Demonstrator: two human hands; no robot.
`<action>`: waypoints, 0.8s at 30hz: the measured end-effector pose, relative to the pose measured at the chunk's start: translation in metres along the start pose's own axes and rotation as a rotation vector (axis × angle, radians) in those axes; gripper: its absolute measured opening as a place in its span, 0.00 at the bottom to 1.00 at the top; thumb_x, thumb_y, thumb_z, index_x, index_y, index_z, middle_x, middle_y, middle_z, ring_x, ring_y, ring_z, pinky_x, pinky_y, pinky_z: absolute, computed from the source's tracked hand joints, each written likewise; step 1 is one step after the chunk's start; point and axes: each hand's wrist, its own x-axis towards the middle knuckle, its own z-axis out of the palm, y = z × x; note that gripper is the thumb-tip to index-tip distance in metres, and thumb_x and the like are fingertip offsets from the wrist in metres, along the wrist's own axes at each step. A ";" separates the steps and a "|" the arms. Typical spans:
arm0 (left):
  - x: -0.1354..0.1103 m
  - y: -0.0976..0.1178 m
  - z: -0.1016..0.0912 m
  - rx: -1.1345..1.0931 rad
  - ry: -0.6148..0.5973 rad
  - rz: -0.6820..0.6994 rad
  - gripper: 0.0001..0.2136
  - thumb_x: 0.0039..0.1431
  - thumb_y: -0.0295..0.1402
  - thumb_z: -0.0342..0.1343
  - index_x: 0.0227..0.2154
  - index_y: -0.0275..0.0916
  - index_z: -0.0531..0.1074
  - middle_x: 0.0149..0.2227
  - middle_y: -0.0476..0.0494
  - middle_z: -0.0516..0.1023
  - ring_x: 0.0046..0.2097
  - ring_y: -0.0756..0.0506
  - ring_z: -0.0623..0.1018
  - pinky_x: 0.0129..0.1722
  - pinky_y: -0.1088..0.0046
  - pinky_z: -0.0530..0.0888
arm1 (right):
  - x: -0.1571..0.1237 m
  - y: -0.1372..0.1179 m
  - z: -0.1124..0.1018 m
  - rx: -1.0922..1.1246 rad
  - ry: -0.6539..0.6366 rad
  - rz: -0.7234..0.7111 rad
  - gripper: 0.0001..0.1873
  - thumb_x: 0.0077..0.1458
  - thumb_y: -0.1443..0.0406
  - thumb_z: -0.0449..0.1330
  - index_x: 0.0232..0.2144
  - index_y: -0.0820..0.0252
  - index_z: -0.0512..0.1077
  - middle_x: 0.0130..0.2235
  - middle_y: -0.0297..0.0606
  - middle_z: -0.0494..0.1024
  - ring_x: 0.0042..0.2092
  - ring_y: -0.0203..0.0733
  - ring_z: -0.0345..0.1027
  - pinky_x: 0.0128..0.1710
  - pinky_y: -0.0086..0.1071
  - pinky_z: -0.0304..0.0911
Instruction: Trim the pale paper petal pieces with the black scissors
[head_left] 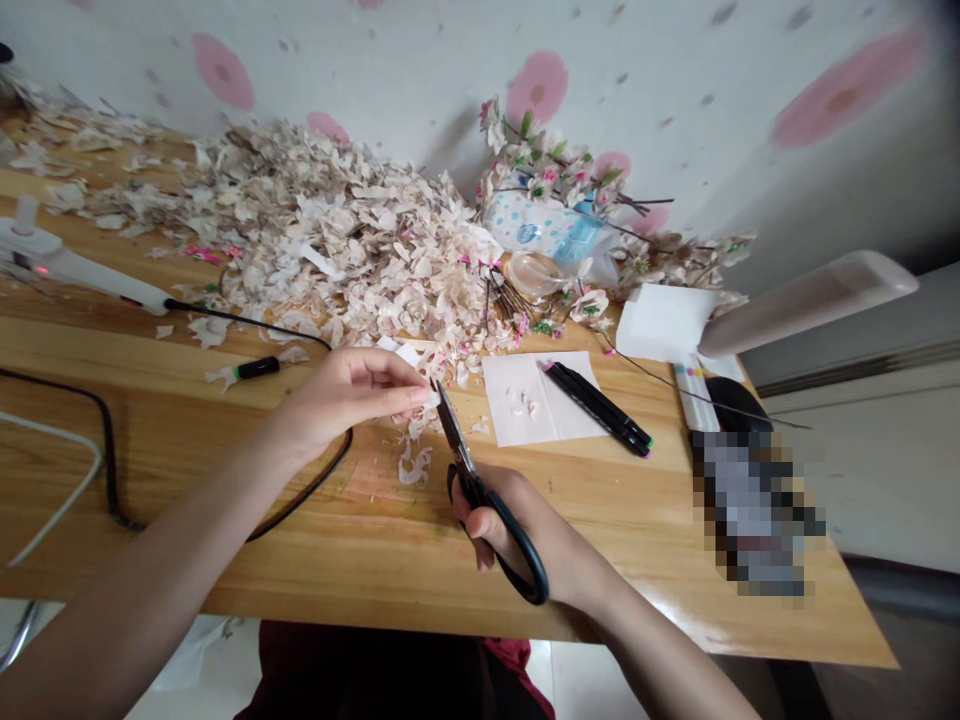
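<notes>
Between thumb and fingers, my left hand [367, 390] pinches a small whitish scrap [432, 399] that looks like thin petal or paper; most of it is hidden. My right hand [517, 520] grips black-handled scissors [465, 455], their blades pointing up and left with the tips beside the scrap. Whether the blades touch it I cannot tell. Below, on the wooden table [600, 540], lies a curled white offcut [414, 465]. To the right, a white sheet [510, 425] bears several tiny pale cut pieces [525, 403] and black markers [596, 405].
A large heap of pale petals [360, 230] fills the back left. Blossom branches [547, 170] rest on a dotted pack [525, 220] by the wall. Black cable [307, 505] runs left of my hands. At the right stand a lamp-like white arm [817, 300] and a pixelated object [750, 510].
</notes>
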 end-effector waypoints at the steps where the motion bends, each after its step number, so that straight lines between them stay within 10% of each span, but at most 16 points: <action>1: 0.000 0.000 0.000 -0.001 -0.002 0.000 0.04 0.48 0.29 0.65 0.26 0.34 0.76 0.24 0.52 0.77 0.26 0.55 0.73 0.28 0.82 0.68 | 0.000 0.000 0.000 -0.001 0.000 0.004 0.37 0.45 0.31 0.50 0.25 0.60 0.61 0.23 0.29 0.60 0.22 0.33 0.60 0.20 0.26 0.57; 24: 0.001 -0.001 -0.005 0.010 0.033 0.039 0.04 0.48 0.29 0.65 0.28 0.35 0.77 0.26 0.52 0.79 0.29 0.55 0.74 0.31 0.82 0.68 | 0.000 0.004 0.000 0.007 0.017 0.037 0.36 0.44 0.32 0.53 0.24 0.60 0.62 0.21 0.27 0.61 0.19 0.30 0.57 0.18 0.24 0.54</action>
